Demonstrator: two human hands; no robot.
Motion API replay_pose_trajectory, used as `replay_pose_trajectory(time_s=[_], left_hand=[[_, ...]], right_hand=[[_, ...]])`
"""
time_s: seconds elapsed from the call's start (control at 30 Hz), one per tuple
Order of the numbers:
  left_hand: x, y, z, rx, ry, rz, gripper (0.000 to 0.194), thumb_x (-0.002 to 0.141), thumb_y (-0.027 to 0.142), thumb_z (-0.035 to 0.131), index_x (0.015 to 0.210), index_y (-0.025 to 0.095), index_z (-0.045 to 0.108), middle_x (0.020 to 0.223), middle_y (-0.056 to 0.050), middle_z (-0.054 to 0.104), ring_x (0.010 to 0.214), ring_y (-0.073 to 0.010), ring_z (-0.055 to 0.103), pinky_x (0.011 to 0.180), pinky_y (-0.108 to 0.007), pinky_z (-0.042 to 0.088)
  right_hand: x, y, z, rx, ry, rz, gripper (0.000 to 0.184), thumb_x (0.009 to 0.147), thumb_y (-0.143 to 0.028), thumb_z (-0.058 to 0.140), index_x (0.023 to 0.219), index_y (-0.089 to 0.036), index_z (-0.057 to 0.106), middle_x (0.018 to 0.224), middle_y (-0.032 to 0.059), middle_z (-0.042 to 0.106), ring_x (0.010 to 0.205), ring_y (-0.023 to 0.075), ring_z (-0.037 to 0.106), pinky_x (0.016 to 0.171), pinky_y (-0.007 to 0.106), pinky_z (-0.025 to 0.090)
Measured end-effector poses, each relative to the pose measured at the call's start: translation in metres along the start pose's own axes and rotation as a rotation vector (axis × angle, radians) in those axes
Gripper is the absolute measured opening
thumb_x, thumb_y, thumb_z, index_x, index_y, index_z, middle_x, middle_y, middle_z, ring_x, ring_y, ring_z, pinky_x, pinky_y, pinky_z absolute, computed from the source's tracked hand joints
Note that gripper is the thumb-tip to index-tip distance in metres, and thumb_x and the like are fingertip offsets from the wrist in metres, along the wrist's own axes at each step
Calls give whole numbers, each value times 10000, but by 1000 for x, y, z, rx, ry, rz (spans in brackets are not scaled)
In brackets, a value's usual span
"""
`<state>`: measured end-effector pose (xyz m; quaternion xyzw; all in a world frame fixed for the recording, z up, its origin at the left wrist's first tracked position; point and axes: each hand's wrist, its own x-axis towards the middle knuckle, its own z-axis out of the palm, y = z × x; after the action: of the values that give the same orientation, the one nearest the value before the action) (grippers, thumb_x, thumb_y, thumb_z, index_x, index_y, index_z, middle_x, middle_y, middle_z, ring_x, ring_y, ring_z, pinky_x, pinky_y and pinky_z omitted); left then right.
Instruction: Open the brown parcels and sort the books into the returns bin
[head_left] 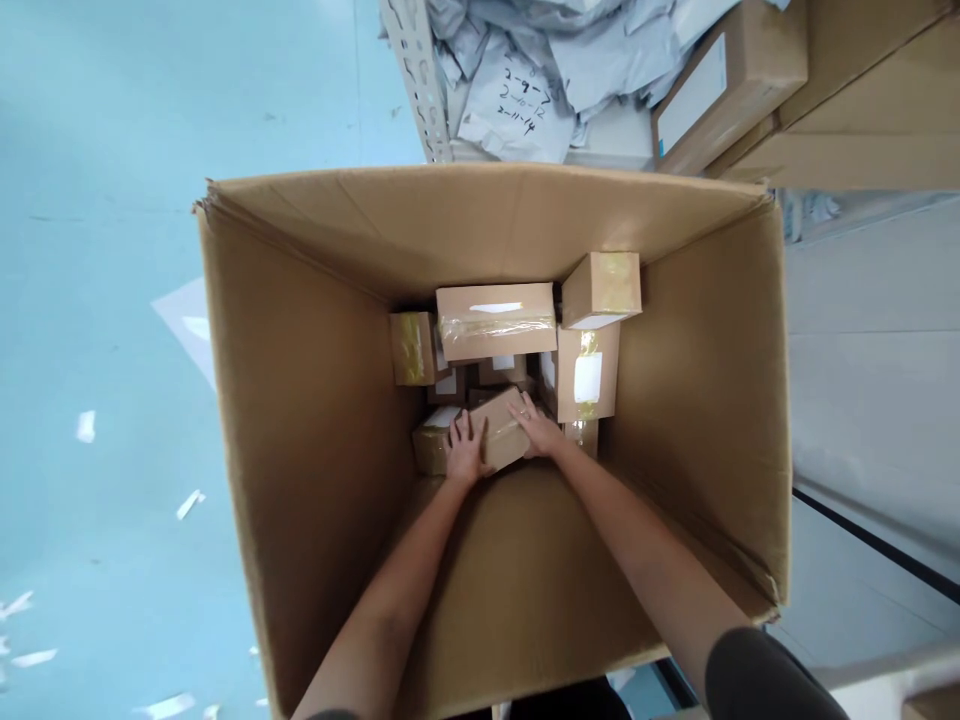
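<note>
Both my arms reach down into a large, deep cardboard box [315, 480]. Near its bottom, a small brown carton [501, 432] sits tilted between my hands. My left hand [466, 448] presses on the carton's left end, fingers spread over its edge. At the opposite end, my right hand [538, 428] grips the carton with its fingers on the top. Just left of my left hand lies another taped carton [431, 448]. A wider taped carton [496, 320] lies beyond them, and a carton with a white label [592, 372] stands to the right.
One carton [611, 285] leans high at the big box's far right corner; another [411, 348] sits at the left wall. Behind stands a metal shelf [420, 75] with white plastic parcels [517, 95] and a labelled carton [731, 85]. Paper scraps [86, 427] litter the blue floor.
</note>
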<state>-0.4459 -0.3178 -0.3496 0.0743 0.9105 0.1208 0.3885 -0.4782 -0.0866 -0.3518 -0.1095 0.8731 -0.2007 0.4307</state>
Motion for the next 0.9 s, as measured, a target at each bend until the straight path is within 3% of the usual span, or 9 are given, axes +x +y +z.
replay_pose_trajectory(time_s=[0.07, 0.17, 0.2, 0.27, 0.37, 0.43, 0.57, 0.7, 0.9], left_hand=[[0, 0, 5, 13, -95, 41, 1419, 534, 503, 962, 1661, 367, 110, 1756, -130, -16, 1572, -513, -16, 1160, -757, 243], [4, -3, 16, -21, -107, -1, 1487, 528, 570, 950, 1665, 359, 15, 1755, -122, -63, 1572, -507, -61, 1175, -752, 216], [7, -5, 19, -56, -88, -30, 1496, 527, 575, 951, 1666, 347, 8, 1752, -132, -87, 1570, -518, -35, 1177, -733, 243], [15, -9, 22, -144, -48, -28, 1508, 511, 538, 975, 1669, 328, 33, 1739, -163, -140, 1559, -532, 81, 1171, -664, 321], [23, -11, 28, -234, -40, 101, 1491, 484, 398, 1017, 1664, 331, 109, 1722, -192, -193, 1505, -515, 294, 1135, -563, 413], [23, -11, 31, -240, -34, 149, 1433, 510, 316, 1009, 1659, 331, 153, 1722, -189, -197, 1478, -510, 350, 1132, -550, 417], [15, -10, 26, -181, -11, 223, 1308, 591, 233, 954, 1654, 327, 198, 1733, -166, -162, 1496, -531, 290, 1159, -585, 366], [1, -7, -8, -94, -18, 291, 1290, 604, 173, 922, 1650, 359, 191, 1743, -150, -120, 1489, -558, 263, 1122, -627, 380], [-61, 12, -105, 29, 71, 316, 1277, 590, 126, 892, 1642, 370, 211, 1750, -125, -107, 1491, -532, 276, 1127, -616, 377]], right_hand=[[1, -13, 3, -85, -6, 9, 1491, 533, -150, 994, 1668, -390, 57, 1713, 155, -227, 1517, 493, 266, 1128, 581, 421], [10, -22, 0, -197, -43, 56, 1510, 573, -127, 967, 1647, -440, -46, 1696, 89, -300, 1559, 521, 36, 1151, 664, 345], [13, -22, -2, -202, -60, 83, 1525, 571, -121, 967, 1641, -450, -69, 1684, 79, -328, 1555, 530, 46, 1143, 653, 364], [19, -19, -4, -172, -82, 138, 1566, 536, -114, 987, 1638, -459, -72, 1657, 85, -382, 1514, 539, 215, 1101, 581, 445], [19, -12, -2, -149, -64, 141, 1574, 500, -133, 1015, 1639, -484, -13, 1640, 92, -412, 1384, 484, 459, 1050, 504, 501], [14, -10, 3, -164, -36, 124, 1555, 518, -149, 1010, 1636, -493, -14, 1644, 83, -409, 1354, 461, 497, 1047, 490, 497], [-7, -16, 10, -167, 14, 152, 1470, 614, -197, 973, 1646, -452, -42, 1645, 97, -406, 1339, 445, 517, 1053, 474, 475], [-35, -37, 1, -140, 62, 219, 1444, 652, -240, 963, 1649, -434, -65, 1636, 110, -419, 1332, 433, 537, 1054, 458, 464], [-95, -97, -55, -104, 182, 232, 1374, 664, -253, 952, 1644, -485, 18, 1651, 66, -403, 1353, 426, 530, 1050, 460, 478]])
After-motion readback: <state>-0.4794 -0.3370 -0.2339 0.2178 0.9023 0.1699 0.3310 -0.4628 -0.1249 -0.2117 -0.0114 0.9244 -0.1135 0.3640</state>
